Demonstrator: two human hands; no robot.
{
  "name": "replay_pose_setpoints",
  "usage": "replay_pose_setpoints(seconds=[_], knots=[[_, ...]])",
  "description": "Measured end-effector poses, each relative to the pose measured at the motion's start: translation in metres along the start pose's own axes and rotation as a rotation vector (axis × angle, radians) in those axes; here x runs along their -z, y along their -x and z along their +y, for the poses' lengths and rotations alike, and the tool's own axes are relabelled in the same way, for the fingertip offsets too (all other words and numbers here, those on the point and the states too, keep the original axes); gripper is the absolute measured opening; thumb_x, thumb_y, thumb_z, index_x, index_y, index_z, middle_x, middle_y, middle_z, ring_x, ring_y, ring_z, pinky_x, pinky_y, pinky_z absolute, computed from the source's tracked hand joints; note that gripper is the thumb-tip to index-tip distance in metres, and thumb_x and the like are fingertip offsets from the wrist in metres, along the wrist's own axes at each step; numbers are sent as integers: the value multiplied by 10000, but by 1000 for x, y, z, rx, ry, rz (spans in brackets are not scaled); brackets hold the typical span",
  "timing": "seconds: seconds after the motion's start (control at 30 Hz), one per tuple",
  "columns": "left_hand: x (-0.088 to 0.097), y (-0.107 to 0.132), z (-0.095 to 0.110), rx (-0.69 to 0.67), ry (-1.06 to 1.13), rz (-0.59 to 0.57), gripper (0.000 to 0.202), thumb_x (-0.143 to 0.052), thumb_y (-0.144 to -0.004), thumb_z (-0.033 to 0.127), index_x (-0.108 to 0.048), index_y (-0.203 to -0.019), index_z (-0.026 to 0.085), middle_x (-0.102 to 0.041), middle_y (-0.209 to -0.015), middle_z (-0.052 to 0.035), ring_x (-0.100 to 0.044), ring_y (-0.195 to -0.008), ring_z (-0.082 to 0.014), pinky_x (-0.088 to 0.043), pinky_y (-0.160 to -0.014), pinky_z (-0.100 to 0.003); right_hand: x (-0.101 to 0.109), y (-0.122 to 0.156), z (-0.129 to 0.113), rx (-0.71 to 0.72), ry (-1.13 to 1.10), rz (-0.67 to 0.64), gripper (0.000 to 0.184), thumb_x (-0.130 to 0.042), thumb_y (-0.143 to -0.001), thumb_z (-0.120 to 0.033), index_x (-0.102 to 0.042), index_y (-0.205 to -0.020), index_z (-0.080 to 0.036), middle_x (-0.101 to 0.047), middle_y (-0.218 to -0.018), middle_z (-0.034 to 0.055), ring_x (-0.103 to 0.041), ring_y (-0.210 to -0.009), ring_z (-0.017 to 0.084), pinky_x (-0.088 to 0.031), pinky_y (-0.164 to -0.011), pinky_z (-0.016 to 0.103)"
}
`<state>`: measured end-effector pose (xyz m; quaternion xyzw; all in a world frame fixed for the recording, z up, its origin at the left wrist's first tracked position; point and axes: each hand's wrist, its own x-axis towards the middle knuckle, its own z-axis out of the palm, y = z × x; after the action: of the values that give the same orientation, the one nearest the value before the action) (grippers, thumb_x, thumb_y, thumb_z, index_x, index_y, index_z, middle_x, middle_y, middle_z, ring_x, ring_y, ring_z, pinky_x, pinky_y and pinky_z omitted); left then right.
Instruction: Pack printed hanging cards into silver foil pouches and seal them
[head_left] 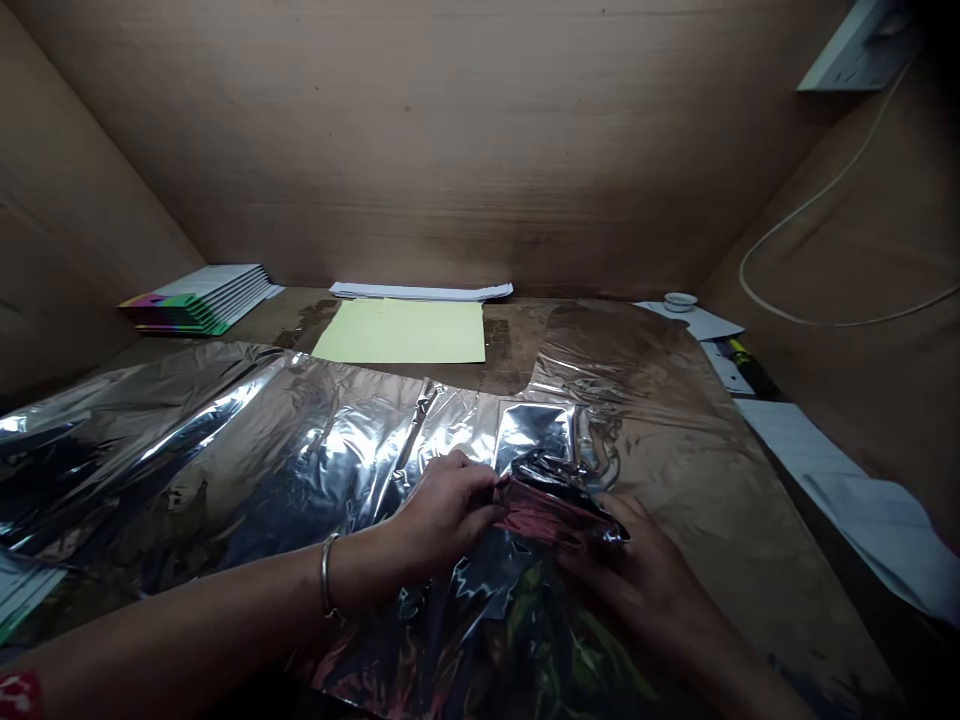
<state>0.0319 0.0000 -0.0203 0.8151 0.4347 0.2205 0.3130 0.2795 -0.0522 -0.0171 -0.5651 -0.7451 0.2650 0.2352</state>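
Note:
A large crinkled sheet of silver foil lies spread over the wooden desk. My left hand, a bangle on its wrist, pinches a folded edge of the foil near the middle. My right hand lies just to the right, fingers curled round the same folded flap, which shows a reddish reflection. Both hands touch the fold and almost meet.
A pale yellow sheet lies behind the foil, with white papers at the back wall. A stack of colourful-edged booklets sits back left. On the right are white papers, a small white cap, a pen and a cable.

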Motion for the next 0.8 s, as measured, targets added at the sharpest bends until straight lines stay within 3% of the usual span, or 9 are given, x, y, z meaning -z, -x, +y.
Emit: replay_pose_setpoints(seconds=[0.1,0.23,0.37,0.5,0.67,0.73,0.8], knots=[[1,3,-5,-76,15,-28,98,-598,-840,143,-668,-801,200,-627,-765,-8,-517,-830,-189,-387,-755,-303,6,4,3,52,-40,-75,261,-484,-952,-396,-718,-971,-281,-594,-1193,56,-499,-1119,267,-452,-906,396],[2,10,-8,-171,-27,-28,92,-599,-816,134,-652,-814,210,-638,-794,4,-524,-859,-191,-380,-790,-319,0,5,11,-18,-76,17,251,-482,-941,-342,-720,-920,-265,-616,-1100,71,-507,-1076,269,-447,-889,406],[-2,11,-2,-62,-65,13,80,-579,-893,243,-654,-902,214,-614,-815,-19,-530,-827,-193,-396,-766,-329,-8,0,13,-59,-75,72,318,-445,-959,-419,-702,-862,-259,-635,-1034,72,-527,-1031,271,-445,-851,402],[-11,5,0,80,-142,111,96,-585,-877,275,-575,-895,181,-600,-828,-45,-527,-768,-203,-407,-686,-330,-12,-7,14,-174,60,190,366,-481,-926,-480,-591,-676,-237,-612,-782,59,-552,-820,263,-432,-727,396],[-16,-1,1,127,-248,142,171,-604,-847,285,-494,-931,184,-601,-782,-38,-533,-670,-189,-394,-568,-289,-16,-13,12,-193,329,162,383,-466,-932,-465,-468,-617,-246,-569,-690,52,-536,-722,257,-404,-656,391],[-14,-2,2,92,-371,162,209,-626,-838,296,-516,-965,170,-622,-842,-72,-567,-749,-231,-447,-637,-343,-16,-13,9,-196,407,142,397,-450,-948,-462,-441,-614,-247,-568,-684,52,-545,-700,250,-409,-627,383],[-10,-4,1,-32,-490,152,294,-638,-842,280,-547,-1092,155,-636,-1056,-138,-578,-980,-313,-463,-817,-461,-14,-14,6,-177,494,158,386,-466,-945,-477,-477,-641,-239,-590,-715,72,-568,-717,263,-432,-615,387]])
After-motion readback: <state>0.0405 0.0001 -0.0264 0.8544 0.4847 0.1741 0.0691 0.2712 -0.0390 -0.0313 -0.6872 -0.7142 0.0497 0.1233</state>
